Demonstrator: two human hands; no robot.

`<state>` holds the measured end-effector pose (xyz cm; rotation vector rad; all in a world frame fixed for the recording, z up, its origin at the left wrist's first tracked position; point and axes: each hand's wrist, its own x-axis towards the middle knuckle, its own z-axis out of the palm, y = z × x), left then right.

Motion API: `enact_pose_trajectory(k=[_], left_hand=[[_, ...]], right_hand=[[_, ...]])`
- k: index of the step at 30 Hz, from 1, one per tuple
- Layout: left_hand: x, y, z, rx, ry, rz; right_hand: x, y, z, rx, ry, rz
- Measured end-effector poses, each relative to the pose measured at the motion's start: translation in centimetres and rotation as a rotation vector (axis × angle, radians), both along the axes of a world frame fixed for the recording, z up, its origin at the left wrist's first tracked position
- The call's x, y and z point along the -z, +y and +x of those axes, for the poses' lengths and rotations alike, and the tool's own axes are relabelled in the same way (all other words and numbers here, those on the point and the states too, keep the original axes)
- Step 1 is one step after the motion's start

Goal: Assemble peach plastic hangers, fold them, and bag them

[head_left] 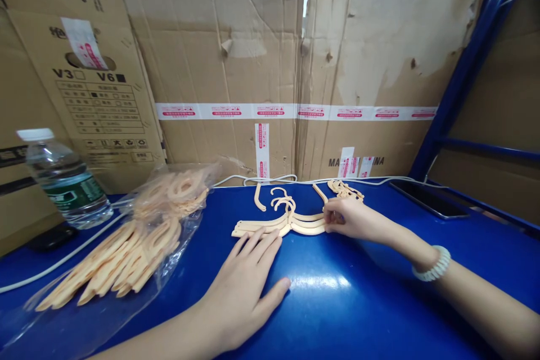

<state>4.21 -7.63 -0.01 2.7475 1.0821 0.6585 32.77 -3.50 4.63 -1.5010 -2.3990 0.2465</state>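
Observation:
Several peach-coloured plastic clothes hangers (pixel 306 229) lie stacked on the blue tabletop (pixel 320 304), hooks pointing away from me. My left hand (pixel 247 287) rests flat, fingers spread, over the near edge of the stack's left arms. At the right end, my right hand (pixel 346 218) has its fingers curled and pinched on the hanger arms; the exact grip is partly hidden. Behind the stack lies a loose curved piece (pixel 259 198). Another straight piece (pixel 319 194) lies near my right fingers, beside a small pile of peach hook-like parts (pixel 343 188).
To the left, a clear plastic bag (pixel 192 232) holds more peach hanger parts (pixel 126 259). Beyond it stand a water bottle (pixel 70 180) and a black object (pixel 53 236). A phone (pixel 428 198) lies at the back right. A white cable (pixel 379 180) runs before the cardboard wall (pixel 219 56).

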Motion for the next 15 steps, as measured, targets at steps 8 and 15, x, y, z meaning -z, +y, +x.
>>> enact_pose_trajectory(k=[8,15], left_hand=[[-0.1,-0.2,-0.1,-0.018,0.038,-0.004],[-0.9,-0.7,0.3,0.067,0.022,0.096]], right_hand=[[0.4,-0.4,-0.5,-0.009,-0.038,0.046],[0.8,-2.8,-3.3,-0.199,0.067,-0.075]])
